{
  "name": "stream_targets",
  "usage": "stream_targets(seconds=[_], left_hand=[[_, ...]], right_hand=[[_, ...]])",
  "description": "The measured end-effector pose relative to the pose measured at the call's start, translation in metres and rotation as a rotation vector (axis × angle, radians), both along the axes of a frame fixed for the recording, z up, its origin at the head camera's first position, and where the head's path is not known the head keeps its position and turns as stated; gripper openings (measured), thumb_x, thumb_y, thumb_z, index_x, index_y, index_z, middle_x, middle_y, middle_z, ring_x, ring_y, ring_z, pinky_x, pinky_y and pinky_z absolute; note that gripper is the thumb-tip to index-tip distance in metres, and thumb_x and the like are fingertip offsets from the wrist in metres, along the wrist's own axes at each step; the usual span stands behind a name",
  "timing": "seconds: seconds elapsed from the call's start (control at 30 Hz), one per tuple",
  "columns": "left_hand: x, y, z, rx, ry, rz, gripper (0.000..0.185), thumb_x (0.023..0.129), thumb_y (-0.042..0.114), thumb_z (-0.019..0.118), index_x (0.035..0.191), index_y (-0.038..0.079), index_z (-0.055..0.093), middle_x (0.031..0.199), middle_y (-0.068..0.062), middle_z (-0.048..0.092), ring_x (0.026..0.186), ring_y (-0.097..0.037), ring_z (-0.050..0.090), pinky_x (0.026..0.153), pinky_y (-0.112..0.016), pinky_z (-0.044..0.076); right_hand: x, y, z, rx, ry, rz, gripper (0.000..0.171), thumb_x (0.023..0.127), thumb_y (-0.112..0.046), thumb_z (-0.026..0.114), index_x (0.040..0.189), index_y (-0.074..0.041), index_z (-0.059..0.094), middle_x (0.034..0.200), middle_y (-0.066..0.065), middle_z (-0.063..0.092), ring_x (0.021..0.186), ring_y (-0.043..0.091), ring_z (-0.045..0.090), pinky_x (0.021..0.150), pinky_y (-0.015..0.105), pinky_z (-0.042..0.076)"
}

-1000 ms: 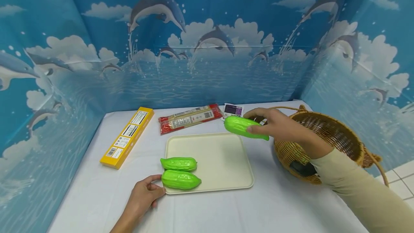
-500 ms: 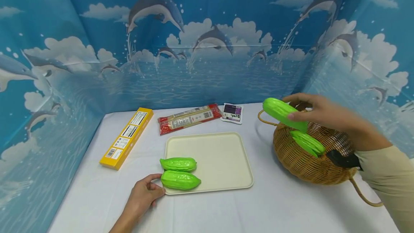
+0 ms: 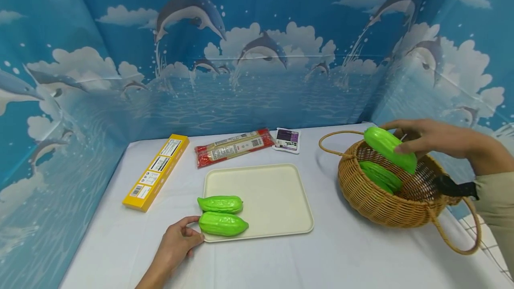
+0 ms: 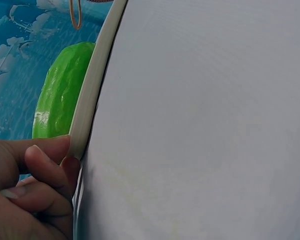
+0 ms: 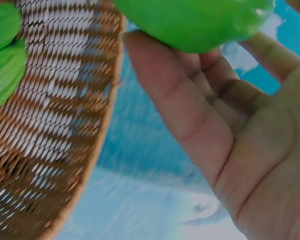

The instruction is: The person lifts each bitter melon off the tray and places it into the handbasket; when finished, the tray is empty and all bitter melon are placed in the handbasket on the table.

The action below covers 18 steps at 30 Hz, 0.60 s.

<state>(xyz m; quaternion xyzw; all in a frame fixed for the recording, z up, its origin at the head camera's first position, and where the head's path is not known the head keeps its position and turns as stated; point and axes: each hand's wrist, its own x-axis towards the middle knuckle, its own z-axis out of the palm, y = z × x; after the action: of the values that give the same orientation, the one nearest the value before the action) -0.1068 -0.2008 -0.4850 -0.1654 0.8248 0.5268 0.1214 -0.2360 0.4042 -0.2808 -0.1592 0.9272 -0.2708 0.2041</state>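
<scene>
My right hand (image 3: 437,137) pinches a green, ridged bitter melon (image 3: 391,148) between thumb and fingers, tilted over the opening of the wicker basket (image 3: 385,211). Inside the basket lie two more green melons (image 5: 2,70), side by side in the right wrist view. With my left hand (image 3: 176,243) I pinch the front left corner of the cream tray (image 3: 277,200). Two bitter melons lie along the tray's left side: a slimmer one (image 3: 221,204) behind and a fuller one (image 3: 223,224) in front, close by my left fingertips.
Behind the tray lie red-and-clear packets (image 3: 234,147) and a small purple-and-white pouch (image 3: 287,140). A long yellow box (image 3: 156,173) lies slanted at the left. The basket's looped handles (image 3: 462,251) stick out. A dolphin-print curtain (image 3: 257,92) encloses the table (image 3: 249,264).
My right hand has carried the bitter melon rightward from beside the tray's back right corner to over the basket. The basket's position has shifted and its handles lie differently. The left hand stays put.
</scene>
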Motion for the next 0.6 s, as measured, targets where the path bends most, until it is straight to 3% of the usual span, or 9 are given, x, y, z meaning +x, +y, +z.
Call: stream_targets(seconds=[0.13, 0.2, 0.33, 0.37, 0.47, 0.6], left_hand=[[0.001, 0.000, 0.001, 0.005, -0.002, 0.002, 0.056, 0.081, 0.004, 0.078, 0.135, 0.006, 0.062, 0.087, -0.008, 0.064, 0.054, -0.017, 0.053, 0.049, -0.029, 0.043], [0.001, 0.000, 0.002, 0.007, -0.002, 0.005, 0.056, 0.081, 0.004, 0.078, 0.135, 0.006, 0.062, 0.087, -0.008, 0.063, 0.054, -0.017, 0.053, 0.049, -0.029, 0.043], [0.002, 0.000, 0.002, 0.013, 0.002, 0.004, 0.057, 0.081, 0.003, 0.077, 0.136, 0.005, 0.061, 0.087, -0.008, 0.063, 0.054, -0.017, 0.053, 0.048, -0.028, 0.043], [0.002, 0.000, 0.002, 0.014, 0.004, 0.004, 0.057, 0.081, 0.003, 0.077, 0.136, 0.005, 0.061, 0.086, -0.008, 0.063, 0.054, -0.017, 0.053, 0.048, -0.028, 0.043], [0.002, 0.000, 0.001, 0.017, 0.007, 0.004, 0.057, 0.081, 0.003, 0.077, 0.136, 0.005, 0.061, 0.087, -0.008, 0.063, 0.054, -0.017, 0.053, 0.048, -0.028, 0.043], [0.001, 0.000, 0.001, 0.017, 0.015, -0.002, 0.058, 0.081, 0.003, 0.078, 0.136, 0.004, 0.061, 0.087, -0.008, 0.062, 0.054, -0.017, 0.052, 0.048, -0.028, 0.043]], right_hand=[[-0.012, 0.015, -0.010, 0.015, -0.118, 0.013, 0.070, 0.102, -0.032, 0.060, 0.157, -0.005, 0.027, 0.146, 0.040, 0.038, 0.104, 0.032, 0.063, 0.072, 0.044, 0.056], [-0.017, 0.021, -0.015, 0.014, -0.173, 0.036, 0.070, 0.102, -0.031, 0.060, 0.157, -0.002, 0.027, 0.150, 0.045, 0.030, 0.113, 0.047, 0.060, 0.077, 0.048, 0.056], [-0.026, 0.029, -0.025, -0.015, -0.319, 0.075, 0.074, 0.102, -0.027, 0.060, 0.157, 0.004, 0.022, 0.155, 0.046, 0.019, 0.136, 0.061, 0.036, 0.092, 0.053, 0.055], [-0.027, 0.029, -0.028, -0.040, -0.375, 0.073, 0.076, 0.102, -0.025, 0.060, 0.158, 0.004, 0.017, 0.155, 0.046, 0.017, 0.137, 0.061, 0.035, 0.094, 0.054, 0.054], [-0.032, 0.024, -0.038, -0.086, -0.506, 0.028, 0.083, 0.101, -0.022, 0.062, 0.161, 0.001, 0.008, 0.154, 0.042, 0.020, 0.130, 0.048, 0.050, 0.093, 0.052, 0.055], [-0.037, 0.014, -0.047, -0.090, -0.599, -0.027, 0.093, 0.097, -0.019, 0.067, 0.163, -0.005, 0.003, 0.155, 0.041, 0.014, 0.114, 0.032, 0.059, 0.084, 0.050, 0.056]])
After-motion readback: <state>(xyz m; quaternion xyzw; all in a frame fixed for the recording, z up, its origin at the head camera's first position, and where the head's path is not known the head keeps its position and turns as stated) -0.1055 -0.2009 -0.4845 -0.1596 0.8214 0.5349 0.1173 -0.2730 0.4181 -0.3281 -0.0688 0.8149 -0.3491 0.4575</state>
